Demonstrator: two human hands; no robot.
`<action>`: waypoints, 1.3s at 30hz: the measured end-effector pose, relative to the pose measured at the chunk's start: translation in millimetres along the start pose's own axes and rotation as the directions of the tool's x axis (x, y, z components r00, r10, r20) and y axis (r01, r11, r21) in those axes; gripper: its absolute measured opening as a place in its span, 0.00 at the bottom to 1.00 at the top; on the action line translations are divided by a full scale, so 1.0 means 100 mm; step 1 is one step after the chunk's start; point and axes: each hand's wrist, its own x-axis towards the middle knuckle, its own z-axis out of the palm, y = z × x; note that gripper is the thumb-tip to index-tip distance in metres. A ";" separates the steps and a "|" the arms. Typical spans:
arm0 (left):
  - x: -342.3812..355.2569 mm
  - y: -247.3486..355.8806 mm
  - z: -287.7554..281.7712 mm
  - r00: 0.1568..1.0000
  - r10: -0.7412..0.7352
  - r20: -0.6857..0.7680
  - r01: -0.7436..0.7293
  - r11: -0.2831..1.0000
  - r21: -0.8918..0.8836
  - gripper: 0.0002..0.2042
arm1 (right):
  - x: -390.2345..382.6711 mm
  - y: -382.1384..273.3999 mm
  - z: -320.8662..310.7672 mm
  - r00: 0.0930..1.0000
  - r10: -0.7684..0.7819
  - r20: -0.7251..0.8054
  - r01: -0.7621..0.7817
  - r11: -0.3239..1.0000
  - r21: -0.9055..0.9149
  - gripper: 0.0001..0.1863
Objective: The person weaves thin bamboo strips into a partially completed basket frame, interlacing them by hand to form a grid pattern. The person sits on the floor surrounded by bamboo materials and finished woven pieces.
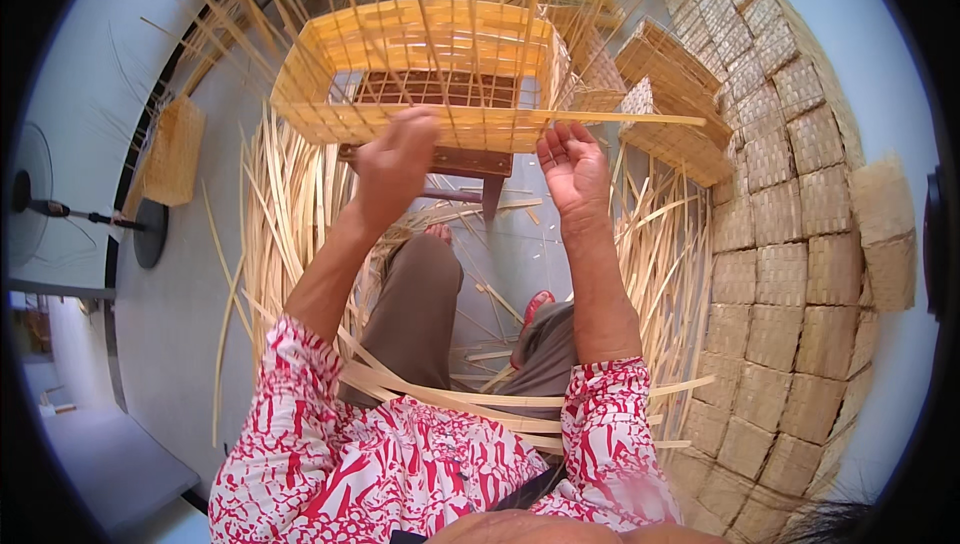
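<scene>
A partly woven yellow bamboo basket rests on a low dark wooden stool, its long upright stakes sticking up all round. Along its near wall runs a loose flat bamboo strip, whose end juts out to the right. My left hand, slightly blurred, is curled closed at the near wall; whatever its fingers hold is hidden. At the basket's near right corner is my right hand, palm turned up, fingers bent in and closed on the strip.
Loose bamboo strips lie in heaps on both sides of my legs, some across my lap. Stacked woven baskets line the right wall. More unfinished baskets stand at the far right, another at the left near a fan.
</scene>
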 end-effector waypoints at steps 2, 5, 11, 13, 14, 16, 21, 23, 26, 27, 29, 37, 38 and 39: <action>0.13 0.15 0.18 0.990 0.119 0.072 -0.118 0.993 -0.012 0.10 | 0.12 -0.02 -0.15 0.998 0.022 -0.054 -0.019 0.998 0.060 0.15; 0.17 0.03 0.41 0.989 0.055 0.137 -0.067 0.994 0.087 0.11 | 0.13 -0.07 -0.08 0.982 0.059 -0.182 -0.027 0.984 0.177 0.12; 0.24 -0.08 0.44 0.995 -0.007 0.104 0.032 0.969 -0.244 0.03 | 0.23 -0.11 -0.28 0.900 0.163 0.403 -0.301 0.902 0.309 0.07; 0.28 -0.10 0.42 0.989 -0.017 0.146 0.066 0.938 -0.339 0.03 | 0.13 -0.16 -0.13 0.824 0.161 0.543 -0.253 0.962 0.099 0.08; 0.27 -0.11 0.43 0.981 -0.034 0.189 0.101 0.927 -0.362 0.04 | 0.00 -0.18 0.03 0.860 0.125 0.495 -0.098 0.992 -0.079 0.09; 0.29 -0.14 0.35 0.976 -0.014 0.219 0.097 0.924 -0.371 0.04 | -0.33 -0.13 0.45 0.844 0.026 0.535 0.222 0.892 -0.394 0.18; 0.33 -0.16 0.36 0.966 0.028 0.256 0.083 0.907 -0.412 0.05 | -0.49 0.00 0.65 0.613 -0.100 0.784 0.711 0.503 -0.492 0.38; 0.30 -0.18 0.39 0.968 0.012 0.252 0.100 0.900 -0.424 0.05 | -0.56 -0.02 0.70 0.575 -0.123 0.809 0.774 0.402 -0.489 0.33; 0.33 -0.19 0.43 0.972 -0.001 0.235 0.109 0.889 -0.445 0.03 | -0.56 -0.05 0.69 0.390 -0.235 0.890 0.918 0.168 -0.358 0.15; 0.33 -0.20 0.46 0.972 -0.002 0.233 0.111 0.883 -0.455 0.03 | -0.56 -0.04 0.66 0.353 -0.266 0.897 0.936 0.100 -0.338 0.13; 0.34 -0.19 0.50 0.971 0.008 0.238 0.103 0.885 -0.454 0.02 | -0.46 -0.05 0.54 0.498 -0.432 0.752 0.867 0.265 -0.422 0.11; 0.35 -0.26 0.45 0.962 -0.002 0.273 0.148 0.844 -0.516 0.03 | -0.43 -0.24 0.55 0.612 -0.567 0.551 0.784 0.342 -0.518 0.11; 0.35 -0.26 0.44 0.949 -0.051 0.312 0.220 0.815 -0.536 0.03 | -0.30 -0.28 0.41 0.659 -0.532 0.532 0.750 0.407 -0.522 0.11; 0.33 -0.26 0.41 0.931 -0.103 0.351 0.294 0.782 -0.549 0.03 | -0.33 -0.28 0.43 0.705 -0.489 0.515 0.709 0.471 -0.524 0.11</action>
